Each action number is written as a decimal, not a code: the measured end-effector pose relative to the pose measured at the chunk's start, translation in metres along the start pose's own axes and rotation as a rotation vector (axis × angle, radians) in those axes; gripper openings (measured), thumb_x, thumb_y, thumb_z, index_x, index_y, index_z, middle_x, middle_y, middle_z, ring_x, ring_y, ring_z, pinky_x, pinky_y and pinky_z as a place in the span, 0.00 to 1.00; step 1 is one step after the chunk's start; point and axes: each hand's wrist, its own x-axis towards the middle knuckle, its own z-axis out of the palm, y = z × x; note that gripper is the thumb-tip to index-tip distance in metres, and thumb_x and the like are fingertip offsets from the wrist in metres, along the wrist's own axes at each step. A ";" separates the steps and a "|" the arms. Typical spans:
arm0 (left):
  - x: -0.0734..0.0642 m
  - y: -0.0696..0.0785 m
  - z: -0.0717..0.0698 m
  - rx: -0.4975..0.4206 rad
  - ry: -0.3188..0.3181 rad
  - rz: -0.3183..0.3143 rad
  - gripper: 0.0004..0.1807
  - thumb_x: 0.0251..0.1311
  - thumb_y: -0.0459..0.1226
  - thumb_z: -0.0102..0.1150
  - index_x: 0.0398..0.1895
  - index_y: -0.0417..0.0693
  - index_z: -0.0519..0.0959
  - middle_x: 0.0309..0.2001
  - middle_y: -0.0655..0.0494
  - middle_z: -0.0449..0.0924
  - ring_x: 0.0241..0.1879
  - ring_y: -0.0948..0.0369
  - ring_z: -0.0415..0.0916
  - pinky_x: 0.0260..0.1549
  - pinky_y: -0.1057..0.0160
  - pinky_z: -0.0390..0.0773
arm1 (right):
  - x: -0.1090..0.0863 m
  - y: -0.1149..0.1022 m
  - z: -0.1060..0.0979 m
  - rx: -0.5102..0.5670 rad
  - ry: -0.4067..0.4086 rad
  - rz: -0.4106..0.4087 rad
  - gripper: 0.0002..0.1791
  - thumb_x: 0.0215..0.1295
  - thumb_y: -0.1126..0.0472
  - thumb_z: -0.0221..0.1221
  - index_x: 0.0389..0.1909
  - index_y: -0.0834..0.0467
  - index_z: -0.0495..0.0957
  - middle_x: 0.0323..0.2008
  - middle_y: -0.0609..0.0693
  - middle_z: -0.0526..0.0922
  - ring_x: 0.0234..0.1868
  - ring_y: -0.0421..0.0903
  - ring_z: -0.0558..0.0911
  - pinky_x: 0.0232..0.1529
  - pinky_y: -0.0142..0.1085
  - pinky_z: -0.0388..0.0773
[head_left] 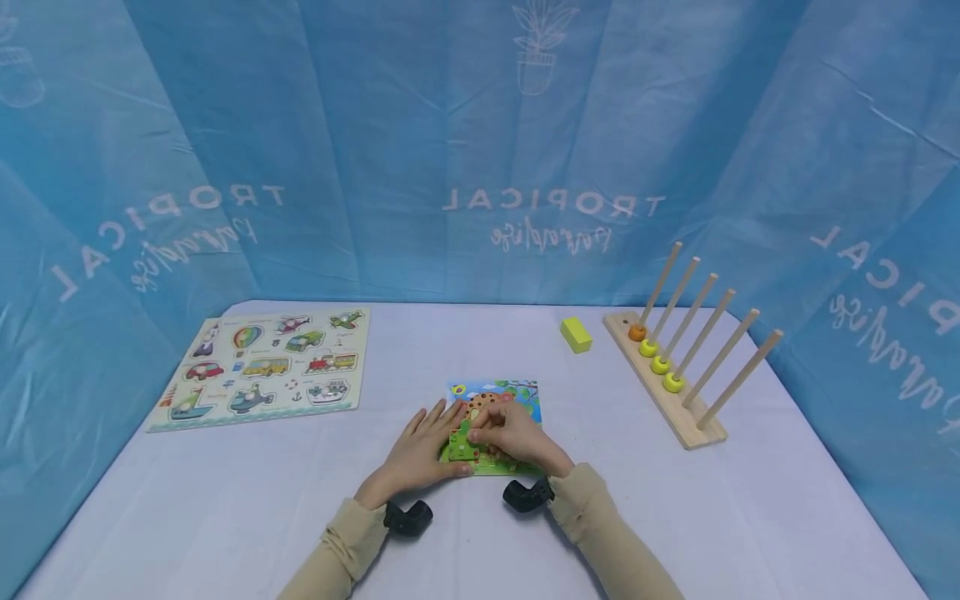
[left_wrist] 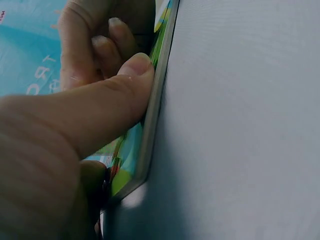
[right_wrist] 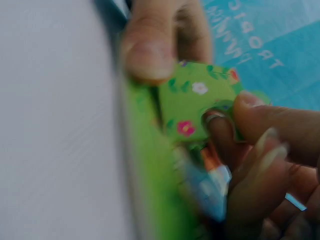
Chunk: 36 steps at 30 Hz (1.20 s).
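Observation:
A small jigsaw puzzle (head_left: 527, 400) with a bright animal picture lies in front of me on the table. My right hand (head_left: 517, 433) pinches a green puzzle piece (right_wrist: 197, 97) with flowers on it between thumb and fingers. The right wrist view shows that piece tilted over the puzzle's near left part, its lower edge blurred. My left hand (head_left: 420, 454) rests with spread, straight fingers along the puzzle's left side. Its thumb (left_wrist: 125, 90) touches the puzzle's near edge. Both hands cover part of the picture.
A wooden peg board (head_left: 678, 392) with several upright rods and a few beads stands at the right. A yellow block (head_left: 576, 334) lies near the back. To the left is a vehicle puzzle board (head_left: 285, 387). Blue cloth (head_left: 465, 150) hangs behind the white table (head_left: 480, 542).

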 end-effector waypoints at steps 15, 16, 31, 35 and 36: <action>0.000 0.002 -0.001 -0.012 -0.003 -0.019 0.48 0.53 0.58 0.57 0.72 0.47 0.50 0.73 0.54 0.46 0.72 0.51 0.38 0.68 0.47 0.36 | -0.002 -0.007 0.005 -0.246 0.049 0.054 0.05 0.57 0.61 0.64 0.26 0.55 0.78 0.14 0.46 0.75 0.11 0.38 0.70 0.12 0.29 0.69; 0.000 0.003 -0.001 -0.015 -0.001 -0.019 0.48 0.53 0.58 0.58 0.72 0.47 0.51 0.73 0.54 0.46 0.72 0.51 0.38 0.68 0.47 0.37 | -0.003 -0.007 0.006 -0.263 0.058 0.061 0.05 0.56 0.61 0.64 0.25 0.55 0.78 0.14 0.46 0.75 0.11 0.37 0.70 0.12 0.29 0.69; 0.000 0.004 -0.002 -0.002 0.011 -0.023 0.49 0.51 0.58 0.60 0.71 0.46 0.52 0.72 0.54 0.48 0.71 0.50 0.41 0.68 0.47 0.39 | -0.003 -0.003 0.004 -0.261 0.089 0.054 0.08 0.52 0.61 0.67 0.22 0.55 0.76 0.18 0.44 0.77 0.14 0.37 0.70 0.15 0.28 0.68; -0.001 0.002 0.001 0.007 0.009 -0.028 0.50 0.51 0.59 0.59 0.72 0.47 0.51 0.72 0.54 0.48 0.71 0.51 0.40 0.68 0.47 0.39 | -0.008 0.000 -0.010 -0.156 0.075 0.068 0.08 0.54 0.59 0.66 0.27 0.57 0.77 0.23 0.47 0.78 0.20 0.39 0.72 0.21 0.30 0.71; -0.001 0.002 0.001 0.006 0.010 -0.028 0.50 0.50 0.59 0.59 0.72 0.47 0.51 0.72 0.54 0.48 0.71 0.51 0.40 0.68 0.47 0.38 | -0.010 0.000 -0.015 -0.149 0.092 0.061 0.08 0.54 0.58 0.65 0.28 0.58 0.77 0.25 0.47 0.78 0.22 0.40 0.73 0.23 0.31 0.72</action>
